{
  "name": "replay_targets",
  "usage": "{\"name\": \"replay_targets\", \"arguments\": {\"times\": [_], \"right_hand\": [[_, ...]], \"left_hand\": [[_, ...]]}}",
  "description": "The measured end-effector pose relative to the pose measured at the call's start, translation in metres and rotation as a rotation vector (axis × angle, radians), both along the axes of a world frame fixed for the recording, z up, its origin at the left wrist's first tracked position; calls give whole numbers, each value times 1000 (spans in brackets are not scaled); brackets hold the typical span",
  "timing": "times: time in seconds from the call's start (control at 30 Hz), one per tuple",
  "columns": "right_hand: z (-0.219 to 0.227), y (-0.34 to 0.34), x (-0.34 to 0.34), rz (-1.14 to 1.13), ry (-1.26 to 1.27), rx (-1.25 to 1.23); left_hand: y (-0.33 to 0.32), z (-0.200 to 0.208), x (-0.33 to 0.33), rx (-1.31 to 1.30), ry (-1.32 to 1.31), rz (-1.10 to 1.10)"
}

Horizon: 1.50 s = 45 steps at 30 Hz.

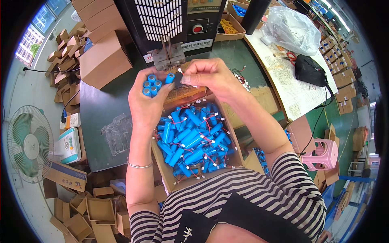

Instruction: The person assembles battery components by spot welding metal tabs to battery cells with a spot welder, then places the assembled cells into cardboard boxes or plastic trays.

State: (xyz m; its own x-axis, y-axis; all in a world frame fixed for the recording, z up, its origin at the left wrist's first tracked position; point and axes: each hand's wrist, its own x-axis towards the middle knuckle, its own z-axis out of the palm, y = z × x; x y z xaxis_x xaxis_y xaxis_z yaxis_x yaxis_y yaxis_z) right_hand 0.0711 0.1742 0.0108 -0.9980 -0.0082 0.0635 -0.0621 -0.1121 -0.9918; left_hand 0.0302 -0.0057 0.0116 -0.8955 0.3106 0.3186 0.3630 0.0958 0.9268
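My left hand (146, 101) is closed around several blue cylindrical battery cells (150, 85), their round ends facing up. One more blue cell (170, 78) stands apart at its thumb and fingertips, below the metal electrodes (169, 56) of a black spot welding machine (160, 20). Just right of that cell, my right hand (208, 77) pinches a thin lead with a small white connector (180, 71). Under both hands, a cardboard box (237, 150) holds many blue cells (190, 137) with red and black leads and white plugs.
A dark green worktable (101, 137) carries a closed carton (105, 60) at left and a paper-covered board (283, 73) with a black pouch (310, 71) at right. A fan (30, 141) stands at far left, a pink stool (322, 154) at right. Loose small cartons (79, 227) lie lower left.
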Motion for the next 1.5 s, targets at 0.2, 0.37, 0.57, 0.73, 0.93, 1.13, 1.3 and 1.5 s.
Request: {"name": "replay_targets", "arguments": {"times": [0.2,0.37,0.57,0.73,0.93,1.13,1.3,1.5], "right_hand": [[5,5,-8,112,-60,32],[4,6,-14,200,-76,-50],[8,4,-19,128,-190,-69],[8,2,-22,99,-204,-87],[8,-1,-23,71,-210,-79],[8,-2,-23,62,-197,-65],[7,-1,-21,70,-183,-16],[12,81,9,-235,-90,220]], "left_hand": [[-7,1,-8,-207,-12,-4],[2,-1,-14,-196,50,-26],[6,-3,-23,-221,-6,24],[9,-5,-26,-209,-15,42],[10,-2,-23,-198,-42,22],[9,-6,-26,-201,-15,31],[7,-6,-27,-250,54,52],[-27,24,9,-108,-219,-385]]}}
